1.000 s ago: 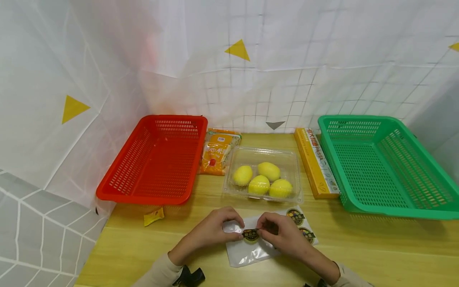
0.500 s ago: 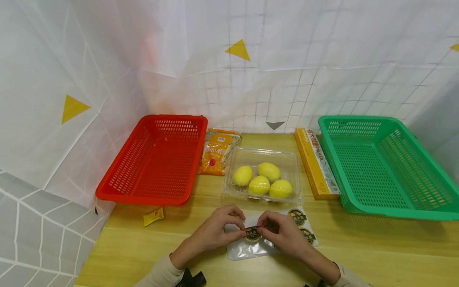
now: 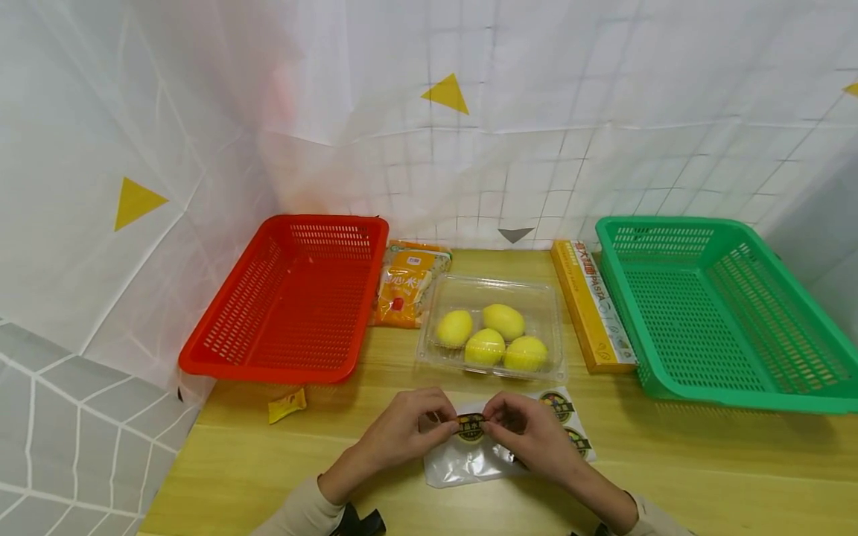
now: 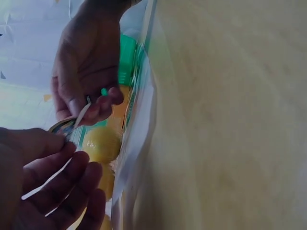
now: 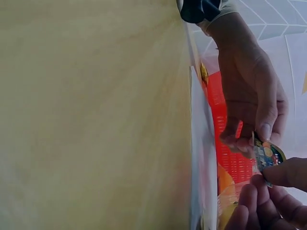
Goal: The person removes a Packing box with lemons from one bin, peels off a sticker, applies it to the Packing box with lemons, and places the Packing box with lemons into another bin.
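In the head view, a round black sticker [image 3: 471, 428] with gold lettering is stretched between my hands, above a white sticker sheet [image 3: 450, 472]. My left hand [image 3: 412, 426] pinches its left edge between thumb and forefinger. On the opposite edge, my right hand [image 3: 532, 430] pinches it the same way. From the right wrist, the sticker's colourful printed face [image 5: 266, 152] shows between both thumbs. The left wrist view catches it edge-on, bent a little. More round stickers [image 3: 555, 406] remain on the sheet's right end, partly behind my right hand.
Beyond the sheet stands a clear plastic box [image 3: 439, 298] with several lemons [image 3: 504, 321]. An orange food packet [image 3: 402, 290] lies beside a red basket [image 3: 268, 372]. To the right are a pasta box [image 3: 591, 313] and a green basket [image 3: 670, 383]. A small yellow wrapped candy [image 3: 287, 406] lies left.
Both hands keep the sticker between them; it has shifted slightly up and right. The left fingers have drawn in closer together, and the sheet's near edge sits a little farther away.
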The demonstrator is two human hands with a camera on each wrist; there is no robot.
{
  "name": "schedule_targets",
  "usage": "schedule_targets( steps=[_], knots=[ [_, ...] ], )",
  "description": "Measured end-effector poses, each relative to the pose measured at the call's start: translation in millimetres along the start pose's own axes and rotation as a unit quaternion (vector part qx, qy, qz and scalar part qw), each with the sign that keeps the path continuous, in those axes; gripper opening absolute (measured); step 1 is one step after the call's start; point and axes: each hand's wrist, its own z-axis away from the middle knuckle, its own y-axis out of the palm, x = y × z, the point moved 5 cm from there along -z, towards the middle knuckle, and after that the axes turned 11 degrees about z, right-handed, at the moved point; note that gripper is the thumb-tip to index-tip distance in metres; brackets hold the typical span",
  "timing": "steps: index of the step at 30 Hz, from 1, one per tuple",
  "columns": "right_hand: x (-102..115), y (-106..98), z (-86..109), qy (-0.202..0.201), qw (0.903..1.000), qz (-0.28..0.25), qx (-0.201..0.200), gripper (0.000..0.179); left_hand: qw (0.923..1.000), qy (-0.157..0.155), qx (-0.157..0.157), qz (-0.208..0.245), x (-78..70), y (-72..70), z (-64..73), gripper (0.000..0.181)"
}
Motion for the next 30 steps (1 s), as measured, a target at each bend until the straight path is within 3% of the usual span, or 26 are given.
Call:
schedule_targets(
  steps=[9,15,23,30],
  knots=[
    [10.5,-9.1,-4.9,0.0,0.9994,-0.013,-0.031,0.01,0.9959,-0.053,-0.053,0.049,-2.3,-2.6,-4.0,0.004],
    [21.4,-21.7,-13.1,-0.007,0.9987,-0.017,-0.047,0.009,0.9931,-0.041,-0.082,0.073,-11.7,-10.6,-13.0,0.005],
    [31.4,-42.5,-24.8,-0.019,0.9965,-0.019,-0.079,0.007,0.9919,-0.036,-0.09,0.082,-25.9,-22.5,-29.7,0.024],
    [32.3,-61.2,-38.0,-0.006,0.9945,-0.049,-0.092,0.006,0.993,-0.003,-0.095,0.07,-35.8,-28.4,-44.0,0.024]
  ],
)
